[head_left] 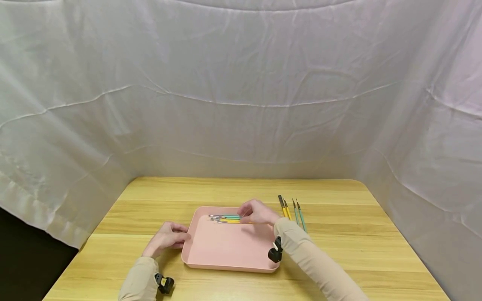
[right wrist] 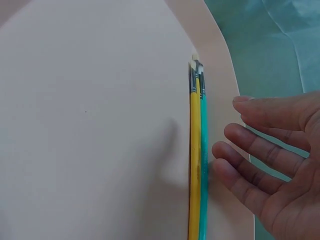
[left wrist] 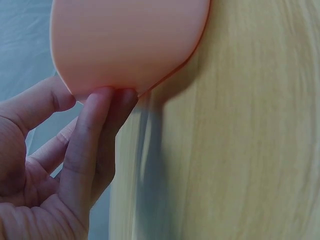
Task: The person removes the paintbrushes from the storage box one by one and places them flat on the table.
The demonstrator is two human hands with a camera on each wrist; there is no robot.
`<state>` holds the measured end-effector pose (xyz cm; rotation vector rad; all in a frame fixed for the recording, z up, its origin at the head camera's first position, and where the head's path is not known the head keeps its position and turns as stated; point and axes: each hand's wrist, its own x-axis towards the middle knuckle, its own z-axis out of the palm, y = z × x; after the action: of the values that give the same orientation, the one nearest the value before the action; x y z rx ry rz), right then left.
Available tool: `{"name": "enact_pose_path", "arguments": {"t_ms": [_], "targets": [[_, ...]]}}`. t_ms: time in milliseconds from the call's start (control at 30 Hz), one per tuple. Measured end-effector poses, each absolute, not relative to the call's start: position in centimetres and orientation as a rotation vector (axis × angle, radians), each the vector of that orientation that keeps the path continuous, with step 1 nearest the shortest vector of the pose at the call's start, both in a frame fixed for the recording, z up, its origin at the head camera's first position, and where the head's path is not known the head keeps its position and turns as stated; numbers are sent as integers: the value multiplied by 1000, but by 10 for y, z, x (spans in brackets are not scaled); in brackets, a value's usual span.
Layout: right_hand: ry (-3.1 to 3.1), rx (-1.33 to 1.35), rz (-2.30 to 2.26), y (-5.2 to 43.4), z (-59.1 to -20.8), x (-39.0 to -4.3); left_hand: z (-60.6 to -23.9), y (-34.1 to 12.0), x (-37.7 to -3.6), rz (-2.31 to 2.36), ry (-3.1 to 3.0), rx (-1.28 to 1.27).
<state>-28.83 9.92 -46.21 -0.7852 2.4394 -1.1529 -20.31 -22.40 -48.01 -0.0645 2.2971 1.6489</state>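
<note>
A pink tray (head_left: 229,251) lies on the wooden table, with several paintbrushes (head_left: 229,220) side by side along its far part. Their handles are yellow and teal, as the brushes (right wrist: 195,150) in the right wrist view show. My left hand (head_left: 168,238) holds the tray's left edge; up close, the fingertips of this hand (left wrist: 75,155) pinch the pink rim. Over the handle ends of the brushes hovers my right hand (head_left: 258,212). Its fingers (right wrist: 240,185) are loosely bent beside the teal handle and hold nothing; the hand hides part of the handles.
Right of the tray, more paintbrushes lie on the table: yellow-handled ones (head_left: 285,207) and teal-handled ones (head_left: 299,215). The right forearm (head_left: 312,263) crosses the tray's right side. A pale cloth curtain (head_left: 241,125) surrounds the wooden table (head_left: 357,251) at the back and sides.
</note>
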Motion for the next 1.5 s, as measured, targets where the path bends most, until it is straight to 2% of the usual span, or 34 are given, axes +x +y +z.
{"name": "enact_pose_path", "arguments": {"t_ms": [1500], "targets": [[2411,-748,-1126,94,-466,-282,-475,-226,-198,1648,2298,-82]]}}
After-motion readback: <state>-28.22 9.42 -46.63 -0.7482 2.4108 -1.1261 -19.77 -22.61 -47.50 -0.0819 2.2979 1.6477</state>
